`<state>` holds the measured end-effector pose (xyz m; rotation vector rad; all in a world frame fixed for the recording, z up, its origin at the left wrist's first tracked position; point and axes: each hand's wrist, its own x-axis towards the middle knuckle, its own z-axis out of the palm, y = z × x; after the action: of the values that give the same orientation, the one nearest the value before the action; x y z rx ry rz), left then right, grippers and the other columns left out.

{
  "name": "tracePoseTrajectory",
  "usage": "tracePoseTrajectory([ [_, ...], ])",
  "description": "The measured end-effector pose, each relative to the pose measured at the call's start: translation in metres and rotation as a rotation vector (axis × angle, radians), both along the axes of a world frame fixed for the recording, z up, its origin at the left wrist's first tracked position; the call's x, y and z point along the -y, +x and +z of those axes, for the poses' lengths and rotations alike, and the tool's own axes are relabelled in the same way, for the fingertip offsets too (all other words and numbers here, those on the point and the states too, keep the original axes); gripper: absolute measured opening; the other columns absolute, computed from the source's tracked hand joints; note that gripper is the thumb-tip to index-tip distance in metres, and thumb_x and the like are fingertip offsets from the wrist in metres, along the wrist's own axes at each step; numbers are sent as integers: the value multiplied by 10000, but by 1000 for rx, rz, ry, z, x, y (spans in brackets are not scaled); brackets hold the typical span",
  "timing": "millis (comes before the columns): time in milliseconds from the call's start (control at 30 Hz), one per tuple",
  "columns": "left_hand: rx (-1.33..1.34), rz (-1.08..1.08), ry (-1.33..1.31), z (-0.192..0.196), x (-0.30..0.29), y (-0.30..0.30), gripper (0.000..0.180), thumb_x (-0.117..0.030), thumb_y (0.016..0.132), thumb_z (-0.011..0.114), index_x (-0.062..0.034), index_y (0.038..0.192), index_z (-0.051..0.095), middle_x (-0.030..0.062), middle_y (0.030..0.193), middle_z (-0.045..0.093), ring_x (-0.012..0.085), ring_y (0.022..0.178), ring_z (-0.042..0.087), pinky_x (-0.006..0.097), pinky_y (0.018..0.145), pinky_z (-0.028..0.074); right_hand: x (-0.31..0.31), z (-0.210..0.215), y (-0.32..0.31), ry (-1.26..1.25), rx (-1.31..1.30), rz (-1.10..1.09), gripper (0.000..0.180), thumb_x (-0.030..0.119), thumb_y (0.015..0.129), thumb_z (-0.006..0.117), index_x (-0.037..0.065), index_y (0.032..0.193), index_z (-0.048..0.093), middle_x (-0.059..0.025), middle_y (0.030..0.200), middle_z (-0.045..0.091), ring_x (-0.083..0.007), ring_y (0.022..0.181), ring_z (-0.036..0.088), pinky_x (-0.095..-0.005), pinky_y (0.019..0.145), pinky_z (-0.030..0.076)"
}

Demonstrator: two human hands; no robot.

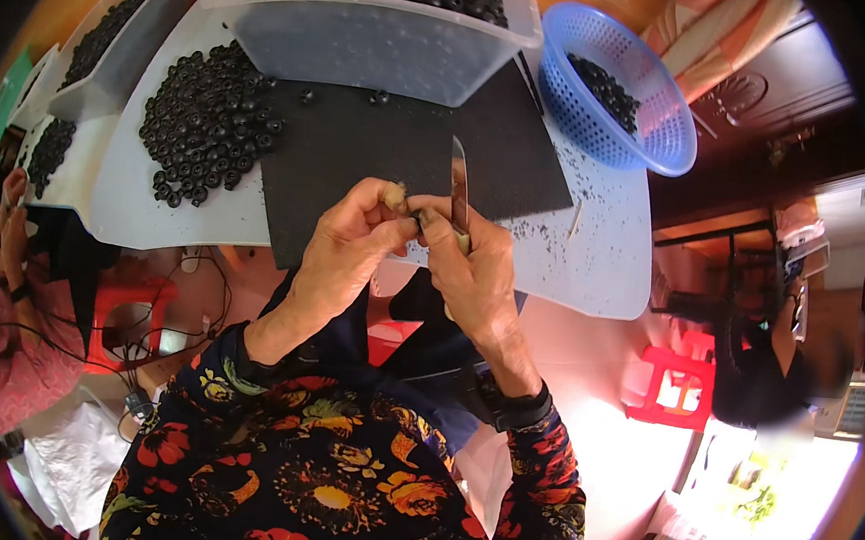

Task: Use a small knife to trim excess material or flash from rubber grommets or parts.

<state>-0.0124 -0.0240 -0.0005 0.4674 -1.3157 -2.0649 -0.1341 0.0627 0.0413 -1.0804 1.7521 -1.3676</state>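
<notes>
My left hand pinches a small black ringlike part, mostly hidden by the fingertips. One finger of this hand has a tan covering on its tip. Closed around a small knife, my right hand holds it with the blade pointing up and away; a bit of the pale handle shows. The right thumb meets the black part beside the left fingertips. Both hands are above the near edge of a black mat. A heap of black rounded parts with holes lies left of the mat.
A clear plastic bin full of black parts stands at the back. Right of it, a blue basket holds more. Black scraps dot the white table. Another person's hands are at far left. Red stools stand on the floor.
</notes>
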Motion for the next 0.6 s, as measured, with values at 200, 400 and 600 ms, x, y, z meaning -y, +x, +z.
tracePoseTrajectory([
  [200, 26, -35, -79, -5, -12, 5, 199, -22, 889, 548, -4, 1083, 506, 2, 873, 555, 46, 780, 542, 212, 621, 490, -21, -17, 12, -65, 368, -103, 170, 120, 925, 562, -19, 984, 640, 15, 663, 573, -20, 583, 470, -198, 503, 389],
  [400, 177, -177, 19, 6, -12, 10, 233, -1, 882, 540, 27, 1113, 557, 6, 838, 557, 60, 791, 551, 213, 655, 475, -30, -26, 25, -237, 516, -256, 117, 117, 906, 616, 1, 911, 604, 2, 683, 591, -10, 561, 481, -172, 479, 373],
  [600, 117, -158, -6, 11, -17, 9, 214, 21, 879, 523, 37, 1086, 573, 11, 824, 559, 60, 740, 524, 229, 672, 456, -42, -33, 21, -114, 369, -244, 175, 140, 954, 524, -14, 893, 580, -23, 656, 581, -31, 493, 476, -197, 444, 378],
])
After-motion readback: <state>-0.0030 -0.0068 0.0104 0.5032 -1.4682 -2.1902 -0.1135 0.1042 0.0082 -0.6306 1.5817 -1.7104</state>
